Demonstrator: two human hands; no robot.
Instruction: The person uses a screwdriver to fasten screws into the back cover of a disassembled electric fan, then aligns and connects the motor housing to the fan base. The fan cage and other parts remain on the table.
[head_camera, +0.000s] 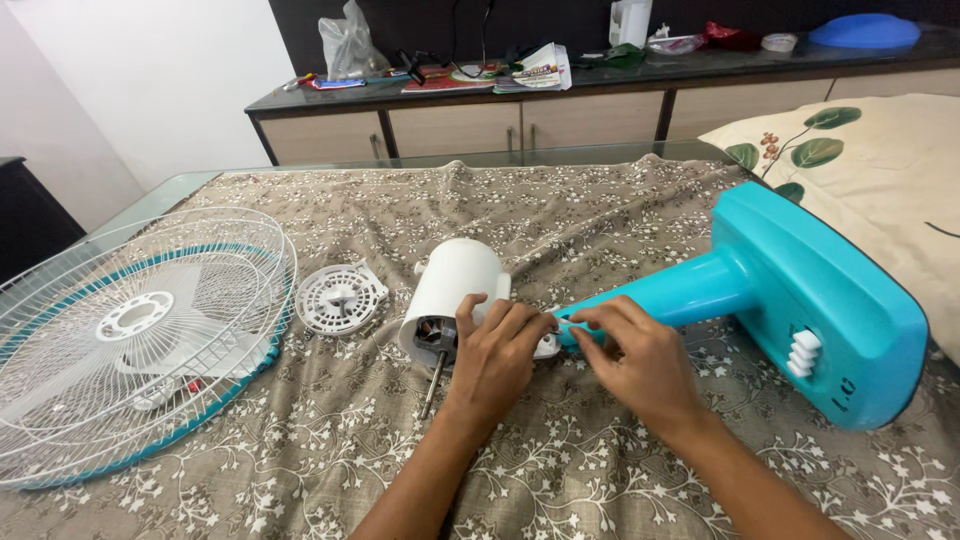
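Note:
A table fan lies on its side on a floral cloth. Its white motor housing (455, 280) points left, with a bare metal shaft (433, 378) sticking out toward me. The turquoise stand and base (810, 290) stretch to the right. My left hand (497, 355) rests on the front of the motor housing, fingers curled over the neck joint. My right hand (635, 360) grips the turquoise neck (690, 290) just beside it, fingertips meeting those of the left hand. What the fingers pinch at the joint is hidden.
A white wire fan guard with a turquoise rim (125, 340) lies at the left with the blade inside. A small round white grille piece (340, 298) sits beside it. A cluttered dark sideboard (600, 85) stands behind, and a leaf-print cushion (880, 170) at the right.

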